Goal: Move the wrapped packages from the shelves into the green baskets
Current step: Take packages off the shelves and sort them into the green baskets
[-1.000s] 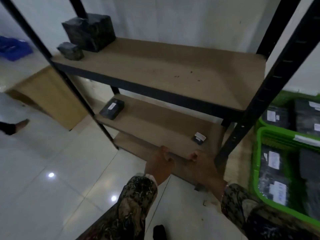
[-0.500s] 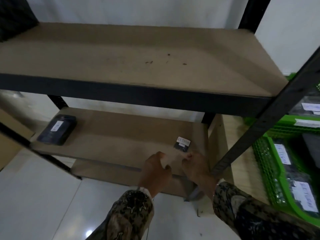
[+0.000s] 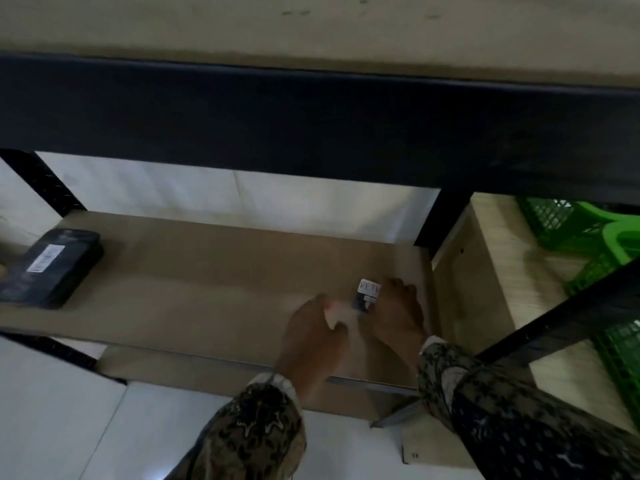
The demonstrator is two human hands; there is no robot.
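Observation:
A small black wrapped package (image 3: 366,295) with a white label lies near the right end of the middle shelf (image 3: 214,292). My right hand (image 3: 398,311) curls its fingers round the package's right side. My left hand (image 3: 311,329) is blurred, its curved fingertips at the package's left edge; whether it grips is unclear. A larger flat black package (image 3: 48,268) with a white label lies at the shelf's left end. Green baskets (image 3: 568,226) stand to the right, beyond the rack.
The upper shelf's black front beam (image 3: 311,126) hangs low over my hands. A black slanted rack post (image 3: 568,320) crosses above my right forearm, with another green basket (image 3: 620,348) behind it. A lower shelf and white tiled floor (image 3: 62,431) lie below.
My view has dropped and closed in on the middle shelf. Both hands moved forward from the shelf's front edge to the small labelled package, and the right hand now holds it.

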